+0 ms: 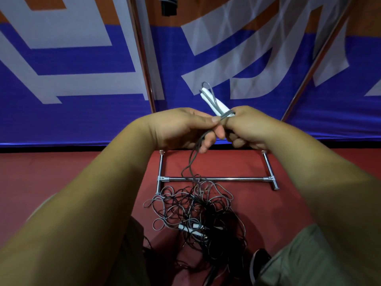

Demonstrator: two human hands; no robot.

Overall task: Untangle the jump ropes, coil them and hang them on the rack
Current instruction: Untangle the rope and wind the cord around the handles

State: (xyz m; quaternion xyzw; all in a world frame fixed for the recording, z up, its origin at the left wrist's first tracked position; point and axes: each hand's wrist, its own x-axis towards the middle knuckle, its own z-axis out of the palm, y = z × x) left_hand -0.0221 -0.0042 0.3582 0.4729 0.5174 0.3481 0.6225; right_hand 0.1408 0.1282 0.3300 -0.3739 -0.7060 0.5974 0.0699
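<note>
Between my two hands, raised in front of me, sits a pair of white jump-rope handles (214, 102), side by side and pointing up and away to the left. My right hand (249, 126) grips their lower ends, fingers curled round them, with a turn of grey cord (195, 150) crossing the handles just above my knuckles. My left hand (181, 129) touches the right, thumb and forefinger pinching that cord beside the handles (the other fingers hang loosely curled beneath). From the pinch the cord drops below my hands into the tangle of jump ropes (208, 211) on the red floor (61, 172), grey and black cords looped through each other, with more white handles (192, 229) lying in its middle. Just beyond the tangle lies the chrome base of the rack (226, 179); the hanging cord crosses its crossbar. Chrome uprights (144, 65) rise on either side past my hands, against a blue, white and orange banner (82, 58). Nearer me, under my right forearm, a dark shoe (260, 263) shows.
</note>
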